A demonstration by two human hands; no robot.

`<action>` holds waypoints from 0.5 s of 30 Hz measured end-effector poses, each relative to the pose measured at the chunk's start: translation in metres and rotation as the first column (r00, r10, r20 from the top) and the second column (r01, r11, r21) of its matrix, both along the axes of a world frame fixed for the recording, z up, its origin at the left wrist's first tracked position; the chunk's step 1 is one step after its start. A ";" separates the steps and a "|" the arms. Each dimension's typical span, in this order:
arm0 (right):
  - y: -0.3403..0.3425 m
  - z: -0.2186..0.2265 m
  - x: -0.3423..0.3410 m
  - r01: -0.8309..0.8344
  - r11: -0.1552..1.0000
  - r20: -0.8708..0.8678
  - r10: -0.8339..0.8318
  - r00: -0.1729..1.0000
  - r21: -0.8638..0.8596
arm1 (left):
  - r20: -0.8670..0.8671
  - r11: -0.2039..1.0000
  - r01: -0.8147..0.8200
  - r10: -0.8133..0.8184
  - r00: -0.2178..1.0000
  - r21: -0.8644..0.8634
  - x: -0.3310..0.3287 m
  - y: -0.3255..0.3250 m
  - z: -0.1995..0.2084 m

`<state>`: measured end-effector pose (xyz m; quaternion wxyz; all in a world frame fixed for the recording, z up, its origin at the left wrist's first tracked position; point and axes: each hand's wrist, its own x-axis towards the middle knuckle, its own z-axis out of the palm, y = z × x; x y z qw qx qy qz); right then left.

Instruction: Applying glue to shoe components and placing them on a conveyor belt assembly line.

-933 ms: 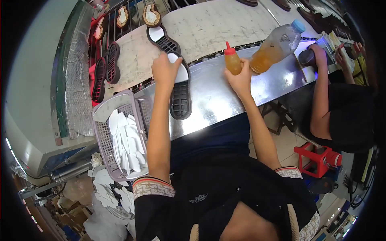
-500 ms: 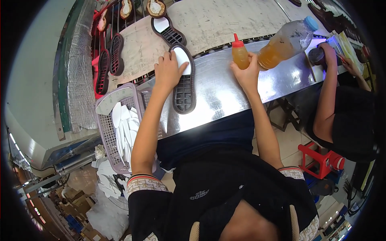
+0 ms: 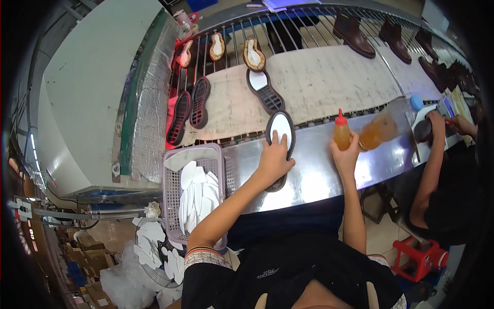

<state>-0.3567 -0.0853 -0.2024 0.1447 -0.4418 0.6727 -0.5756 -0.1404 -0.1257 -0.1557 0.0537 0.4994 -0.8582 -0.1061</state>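
A black shoe sole [image 3: 289, 149] with a white pad [image 3: 281, 126] set in its front half lies on the metal table edge. My left hand [image 3: 275, 164] is over it, fingers stretched out with the tips on the white pad, the thumb apart; it covers much of the sole's rear half. In my right hand [image 3: 346, 154] stands a small squeeze bottle [image 3: 341, 135] of amber liquid with a red nozzle cap, upright, its base on or close to the metal. Just beyond the first sole is another black sole [image 3: 271, 98], also with a white pad.
Left of me, a lilac basket [image 3: 168, 201] holds several white pads. A large clear bottle [image 3: 381, 131] with amber liquid leans at right, near a co-worker's arm [image 3: 431, 159]. Two dark soles [image 3: 199, 103], shoe uppers [image 3: 254, 54] and brown boots [image 3: 355, 36] are on the conveyor. A red stool [image 3: 414, 257] stands below.
The view has shifted, showing more of the conveyor. My left hand has gone from the pad's left edge onto the pad, fingertips down. My right hand still grips the squeeze bottle.
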 end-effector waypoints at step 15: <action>0.004 0.016 0.002 0.086 0.984 -0.046 -0.080 0.996 0.154 | -0.445 0.883 -0.461 0.379 0.811 -0.089 0.111 -0.297 0.060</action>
